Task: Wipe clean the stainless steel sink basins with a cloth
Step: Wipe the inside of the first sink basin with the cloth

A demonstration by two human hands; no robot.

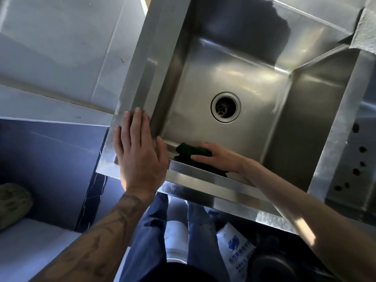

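A square stainless steel sink basin fills the middle of the head view, with a round drain in its floor. My right hand reaches down inside the basin and presses a dark green cloth against the near wall, close to the near left corner. My left hand lies flat, fingers apart, on the sink's front left rim corner and holds nothing. Part of the cloth is hidden under my right hand.
A second steel surface with several dark spots lies to the right of the basin. A white tiled wall stands at the left. Below the sink, a white bucket and a printed white bag rest by my legs.
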